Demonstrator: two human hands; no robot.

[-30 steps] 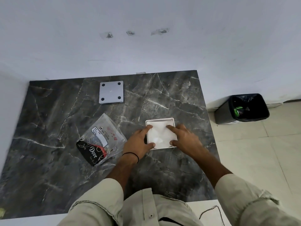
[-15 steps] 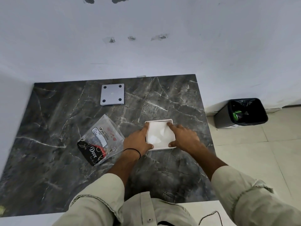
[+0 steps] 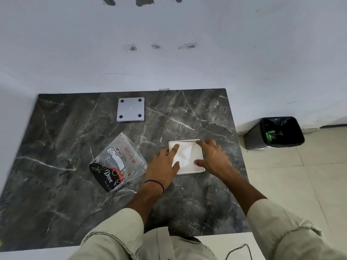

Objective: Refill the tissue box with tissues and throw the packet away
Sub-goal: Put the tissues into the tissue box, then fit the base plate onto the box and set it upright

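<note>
A white square tissue box lies open-side up on the dark marble table, with white tissues inside. My left hand rests at the box's left edge, fingers spread and pressing on the tissues. My right hand is at the right edge, its fingertips over the far rim and its thumb on the tissues. The empty clear plastic packet with black "Dove" print lies flat to the left of my left hand.
The box's grey bottom plate with four black feet lies near the back of the table. A black bin with a liner stands on the tiled floor to the right of the table. A white wall runs behind.
Both hands stay on the tissue box with fingers shifting slightly over the tissues. The camera has tilted up a little, so the table sits lower in view.
</note>
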